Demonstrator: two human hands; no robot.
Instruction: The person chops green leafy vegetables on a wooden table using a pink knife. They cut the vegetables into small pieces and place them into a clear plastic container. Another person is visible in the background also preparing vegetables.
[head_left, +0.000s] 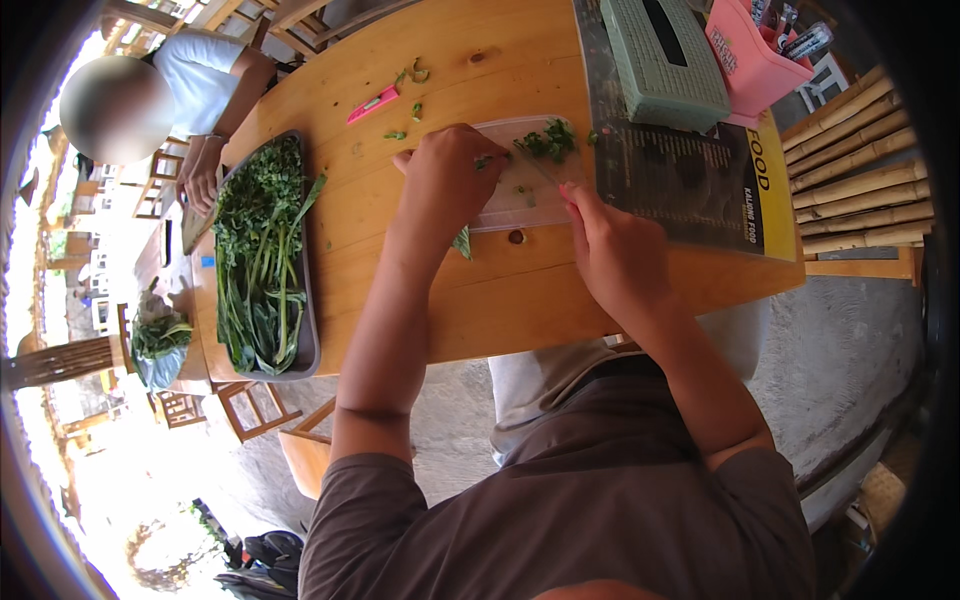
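Observation:
My right hand (619, 247) is closed around the pink handle of a small knife (541, 169), whose blade lies over a translucent plastic cutting board (525, 214). At the board's left part my left hand (459, 172) holds a bit of leafy greens (482, 162), mostly hidden by its fingers. Chopped green leaves (551, 141) lie in a small heap near the board's far right corner, beyond the blade. Small green pieces are scattered nearer to me on the board. A leaf (463, 243) sticks out below my left wrist at the board's near left corner.
A grey tray (313, 330) of leafy stalks stands at the left. Beyond my left hand lie a pink knife sheath or handle (373, 104) and green scraps (418, 73). A tissue box (667, 67), pink holder (757, 67) and printed menu (675, 180) are at right. A person (202, 82) sits far left.

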